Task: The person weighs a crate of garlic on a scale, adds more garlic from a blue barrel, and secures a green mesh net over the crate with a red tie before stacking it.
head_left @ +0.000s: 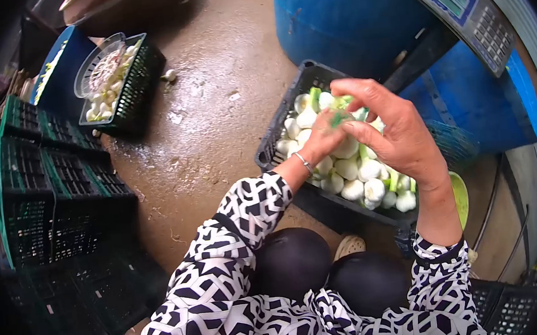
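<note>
A black plastic crate (271, 143) in front of my knees is full of white garlic bulbs (349, 168), some with short green stem stubs. My left hand (325, 134), with a bracelet at its wrist, reaches over the crate; its fingers are largely hidden. A small green blurred thing (341, 119) shows at that hand, and I cannot make out what it is. Close beside it on the right is my right hand (399, 132), thumb and forefinger curved but apart, the thumb near the green thing. Whether its other fingers touch anything is hidden.
At upper right, a digital scale display (459, 7) stands before large blue tubs (339, 21). Stacked dark crates (30, 217) line the left side. Another garlic-filled crate (140, 83) holds a clear basket (91, 71). The brown floor (205, 96) looks wet.
</note>
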Demonstrator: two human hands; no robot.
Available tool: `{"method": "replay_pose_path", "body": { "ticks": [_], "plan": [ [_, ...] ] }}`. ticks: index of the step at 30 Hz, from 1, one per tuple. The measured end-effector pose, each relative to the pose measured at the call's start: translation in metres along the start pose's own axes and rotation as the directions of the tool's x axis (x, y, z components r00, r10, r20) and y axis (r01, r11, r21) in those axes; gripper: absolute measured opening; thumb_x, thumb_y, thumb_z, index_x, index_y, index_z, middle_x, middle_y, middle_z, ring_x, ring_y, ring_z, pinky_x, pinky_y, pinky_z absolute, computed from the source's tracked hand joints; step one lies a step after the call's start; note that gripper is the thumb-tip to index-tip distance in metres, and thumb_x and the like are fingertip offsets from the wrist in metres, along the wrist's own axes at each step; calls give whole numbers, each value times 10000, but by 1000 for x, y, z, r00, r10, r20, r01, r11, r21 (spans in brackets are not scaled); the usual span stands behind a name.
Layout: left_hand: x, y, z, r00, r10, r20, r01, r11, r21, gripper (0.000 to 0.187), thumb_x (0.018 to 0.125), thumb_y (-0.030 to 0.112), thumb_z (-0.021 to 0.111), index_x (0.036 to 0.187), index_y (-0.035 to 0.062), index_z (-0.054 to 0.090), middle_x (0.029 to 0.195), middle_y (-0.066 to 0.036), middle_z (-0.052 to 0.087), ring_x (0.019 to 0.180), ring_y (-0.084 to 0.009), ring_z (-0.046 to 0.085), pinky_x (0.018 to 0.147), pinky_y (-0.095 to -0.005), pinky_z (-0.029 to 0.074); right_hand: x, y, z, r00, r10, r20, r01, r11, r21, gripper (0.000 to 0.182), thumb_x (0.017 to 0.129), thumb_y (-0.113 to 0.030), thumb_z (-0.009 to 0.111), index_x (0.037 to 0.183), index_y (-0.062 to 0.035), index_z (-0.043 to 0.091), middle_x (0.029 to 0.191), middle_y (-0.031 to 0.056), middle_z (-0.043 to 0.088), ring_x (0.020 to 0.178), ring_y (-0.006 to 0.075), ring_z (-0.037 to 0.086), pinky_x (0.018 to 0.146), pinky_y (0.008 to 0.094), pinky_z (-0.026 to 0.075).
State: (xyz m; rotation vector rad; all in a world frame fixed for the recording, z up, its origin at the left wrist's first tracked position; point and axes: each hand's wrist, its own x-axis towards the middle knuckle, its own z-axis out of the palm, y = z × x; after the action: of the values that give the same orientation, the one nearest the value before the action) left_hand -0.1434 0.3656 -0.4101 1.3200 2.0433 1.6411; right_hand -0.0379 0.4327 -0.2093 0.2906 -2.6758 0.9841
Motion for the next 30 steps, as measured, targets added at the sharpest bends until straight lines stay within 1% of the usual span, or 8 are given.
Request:
{"method": "replay_pose_path", "body": {
  "ticks": [1, 5, 8, 11, 19, 22, 28, 30],
  "plan": [
    [2, -5, 1, 992, -124, 4, 116, 916, -383, 260, 909, 230, 476, 898, 44, 658, 942, -110, 645, 979, -256, 579, 909, -376, 410, -9, -1, -15, 995, -11, -98, 16, 999, 49, 652, 735, -177, 744, 1329, -98, 485, 1290, 144, 543, 1149, 322, 557, 947, 384, 462],
    [-1, 10, -19, 992, 43, 117, -5, 952, -306, 303, 955, 255, 447, 1026, 31, 637, 1015, -89, 593, 996, -183, 556, 912, -332, 416, -55, 52, -1, 963, 268, -39, -269, 937, -222, 1168, 559, -425, 855, 1479, -104, 211, 1483, 187, 287, 1354, 359, 330, 1096, 423, 322],
    [-6, 25, -33, 978, 187, 93, -171, 972, -160, 306, 963, 262, 449, 1023, 22, 628, 1019, -74, 598, 993, -174, 550, 914, -320, 411, -67, 87, 28, 900, 435, -23, -420, 853, -310, 607, 745, -274, 750, 1276, -84, 524, 993, 111, 671, 791, 236, 647, 704, 361, 506],
    [-9, 31, -32, 987, -80, 139, 117, 954, -278, 306, 959, 261, 464, 1011, 4, 620, 1006, -54, 606, 969, -176, 549, 895, -319, 417, -49, 97, 21, 937, 347, -33, -338, 929, 147, 273, 785, -222, 700, 975, -29, 666, 684, 51, 648, 516, 153, 525, 547, 318, 444],
    [-4, 34, 1, 854, -288, 433, 282, 956, 79, 876, 722, 372, 758, 1393, 13, 324, 1426, -178, 322, 1330, -307, 297, 1126, -391, 207, -9, 95, 28, 990, 27, -137, -73, 935, -346, 130, 760, -152, 610, 689, -45, 588, 644, 133, 610, 629, 269, 646, 558, 381, 478],
    [10, 28, 31, 983, 180, 44, -177, 982, -65, 717, 788, 253, 731, 1358, 7, 371, 1382, -153, 407, 1303, -265, 369, 1110, -379, 260, -5, 72, 60, 998, 40, 39, -1, 724, -690, 101, 716, -136, 607, 652, -65, 575, 634, 106, 620, 635, 256, 652, 567, 383, 500],
    [1, 3, 40, 959, 248, 136, -280, 776, 565, 353, 843, 122, 581, 1194, 104, 552, 1250, -84, 548, 1206, -234, 478, 1064, -460, 251, -73, 25, -26, 884, -238, -402, 70, 918, -390, 358, 749, -131, 671, 1099, -93, 605, 1044, 96, 644, 976, 266, 618, 813, 352, 514],
    [-5, -7, 42, 958, 251, 143, -287, 783, 552, 339, 834, 80, 527, 1147, 182, 607, 1219, -49, 575, 1167, -227, 507, 1038, -508, 214, -132, 24, -77, 834, 36, -550, -192, 954, -229, 749, 657, -184, 770, 1330, -68, 461, 1289, 136, 544, 1191, 288, 520, 984, 368, 426]
  ]
}}
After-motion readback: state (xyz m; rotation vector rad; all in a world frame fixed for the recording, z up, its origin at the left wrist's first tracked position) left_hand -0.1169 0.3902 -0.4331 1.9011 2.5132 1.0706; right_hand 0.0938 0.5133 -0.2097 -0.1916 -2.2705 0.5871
